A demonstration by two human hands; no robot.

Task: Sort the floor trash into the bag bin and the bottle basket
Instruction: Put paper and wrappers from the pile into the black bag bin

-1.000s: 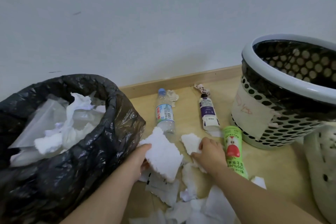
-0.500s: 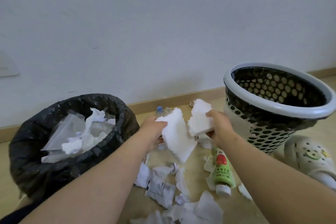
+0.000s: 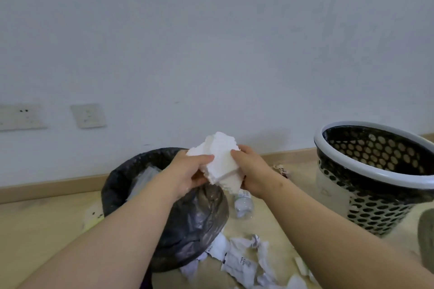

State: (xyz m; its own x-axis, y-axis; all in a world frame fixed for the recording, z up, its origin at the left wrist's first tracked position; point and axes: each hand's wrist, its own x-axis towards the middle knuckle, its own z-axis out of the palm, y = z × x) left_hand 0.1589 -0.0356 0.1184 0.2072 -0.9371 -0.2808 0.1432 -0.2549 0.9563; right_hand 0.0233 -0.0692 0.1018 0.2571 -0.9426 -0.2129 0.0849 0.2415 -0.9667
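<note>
Both forearms reach forward and meet, the left hand (image 3: 187, 172) and right hand (image 3: 252, 171) each clamped on a side of the white foam pieces (image 3: 220, 159), pressing them together. The foam is held just above the far rim of the black bag bin (image 3: 199, 218) below the left hand. The perforated bottle basket (image 3: 373, 171) stands well right of the right hand, with paper scraps (image 3: 242, 258) on the floor beneath the forearms.

Rough white foam (image 3: 218, 162), glossy black bag (image 3: 199, 218)

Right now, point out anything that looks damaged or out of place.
The white foam pieces held in both hands have ragged, broken edges. Torn paper scraps litter the floor beside the black bag bin.
</note>
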